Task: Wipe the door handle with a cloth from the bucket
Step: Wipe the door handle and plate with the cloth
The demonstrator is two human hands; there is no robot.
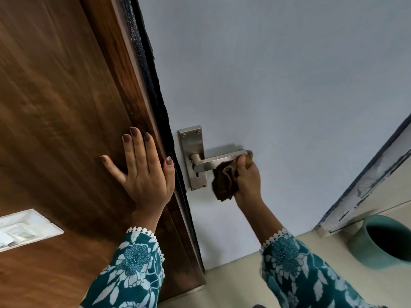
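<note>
A brushed-metal lever door handle (pixel 213 160) on a tall back plate (pixel 191 141) is fixed to the pale blue door (pixel 278 85). My right hand (pixel 248 181) grips a brown cloth (pixel 223 182) and presses it around the outer end of the lever, so the tip is partly covered. My left hand (pixel 142 172) lies flat with fingers spread on the dark wooden panel (pixel 55 107) left of the door edge. A teal bucket (pixel 387 241) stands on the floor at the lower right; its inside is dark.
A white switch plate (pixel 24 230) is set in the wooden panel at the lower left. A pale skirting edge (pixel 367 196) runs diagonally at the right. The beige floor (pixel 233 285) lies below the door.
</note>
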